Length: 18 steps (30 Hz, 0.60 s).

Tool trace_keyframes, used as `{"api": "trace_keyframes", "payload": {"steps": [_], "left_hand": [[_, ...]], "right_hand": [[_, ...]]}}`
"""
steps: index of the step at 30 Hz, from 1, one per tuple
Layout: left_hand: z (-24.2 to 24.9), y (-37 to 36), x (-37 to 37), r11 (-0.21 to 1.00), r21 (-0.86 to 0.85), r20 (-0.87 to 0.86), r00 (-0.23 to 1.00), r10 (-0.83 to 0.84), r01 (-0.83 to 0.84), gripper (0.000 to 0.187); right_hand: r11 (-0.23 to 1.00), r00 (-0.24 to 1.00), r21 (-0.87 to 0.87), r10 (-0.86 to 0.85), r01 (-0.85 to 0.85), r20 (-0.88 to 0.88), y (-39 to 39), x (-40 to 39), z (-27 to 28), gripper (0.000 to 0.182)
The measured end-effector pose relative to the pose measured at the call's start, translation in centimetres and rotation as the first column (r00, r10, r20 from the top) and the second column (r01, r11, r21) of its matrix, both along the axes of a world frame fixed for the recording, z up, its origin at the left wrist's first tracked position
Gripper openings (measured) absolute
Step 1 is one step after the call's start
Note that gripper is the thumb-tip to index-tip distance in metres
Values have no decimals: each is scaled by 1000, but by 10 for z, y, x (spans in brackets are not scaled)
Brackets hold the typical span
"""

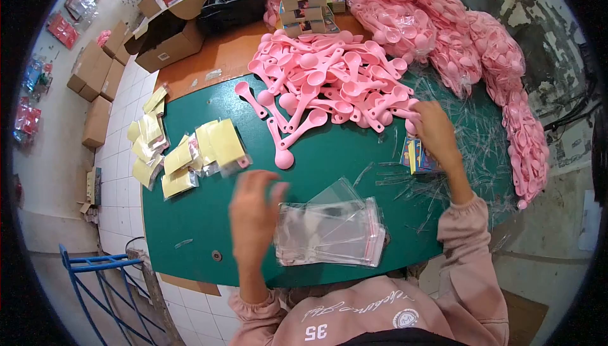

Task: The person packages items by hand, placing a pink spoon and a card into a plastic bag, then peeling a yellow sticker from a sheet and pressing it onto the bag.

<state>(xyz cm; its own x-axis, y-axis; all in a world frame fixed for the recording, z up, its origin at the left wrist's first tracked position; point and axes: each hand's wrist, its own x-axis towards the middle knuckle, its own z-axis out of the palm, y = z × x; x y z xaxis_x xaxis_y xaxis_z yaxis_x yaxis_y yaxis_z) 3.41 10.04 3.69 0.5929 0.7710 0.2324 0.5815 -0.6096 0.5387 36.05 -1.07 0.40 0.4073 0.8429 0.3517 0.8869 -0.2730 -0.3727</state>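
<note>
My left hand [252, 213] is blurred above the table's front part, thumb and fingers apart, with nothing seen in it. Just to its right lies a loose stack of clear plastic bags [326, 235]. At the right edge of a heap of pink measuring spoons [310, 80], my right hand [436, 132] has its fingers closed at a pink spoon [411, 124]; the fingertips are partly hidden. Right below that hand sits a small stack of colourful cards [423, 159], partly covered by the hand. Several loose pink spoons lie at the heap's left front.
Filled packets with yellow cards [218, 143] lie at the left of the green table [209, 226]. Clear plastic strips [478, 150] litter the right side. Bagged pink spoons [443, 36] line the back right. Banded card stacks [304, 4] and an open carton [168, 42] stand behind.
</note>
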Motion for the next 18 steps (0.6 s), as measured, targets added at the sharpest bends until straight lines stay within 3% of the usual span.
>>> {"api": "trace_keyframes", "payload": {"steps": [1,2,6,8,9,11,12,13,14,15,17,18], "left_hand": [[-8,-11,14,992,-94,-71,994,-87,80,25],[-10,-22,27,990,-56,-227,964,-139,129,30],[-37,-29,42,971,-6,-226,945,-235,240,32],[-39,-15,38,879,-285,-24,914,-405,382,29],[-34,-10,39,881,-287,-23,916,-400,377,29],[-21,-2,39,752,-469,84,871,-485,464,21],[-26,-2,39,753,-473,85,874,-478,458,21],[-35,-2,40,620,-611,292,869,-401,491,19],[-43,-2,41,457,-704,469,839,-275,543,17],[-48,-3,42,455,-706,469,840,-275,543,17],[-54,-5,43,150,-775,611,789,-70,614,18],[-51,-7,44,149,-777,608,791,-70,611,18]], "right_hand": [[991,991,-124,-32,49,134,8,2,-6,18],[965,962,-235,-48,114,269,15,4,-10,17],[961,931,-242,-36,131,362,17,5,-17,19],[982,882,-88,-110,168,458,11,4,-1,16],[983,883,-89,-104,162,458,9,-1,12,16],[984,955,97,-168,149,246,-3,-26,43,16],[986,956,93,-160,141,245,-9,-41,56,16],[992,995,101,-67,75,-74,-15,-57,68,15],[991,923,130,34,18,-384,-21,-72,72,15],[992,922,128,33,18,-385,-25,-84,67,15],[947,551,302,195,108,-812,-32,-102,52,11],[948,548,300,194,110,-813,-33,-107,48,11]]}}
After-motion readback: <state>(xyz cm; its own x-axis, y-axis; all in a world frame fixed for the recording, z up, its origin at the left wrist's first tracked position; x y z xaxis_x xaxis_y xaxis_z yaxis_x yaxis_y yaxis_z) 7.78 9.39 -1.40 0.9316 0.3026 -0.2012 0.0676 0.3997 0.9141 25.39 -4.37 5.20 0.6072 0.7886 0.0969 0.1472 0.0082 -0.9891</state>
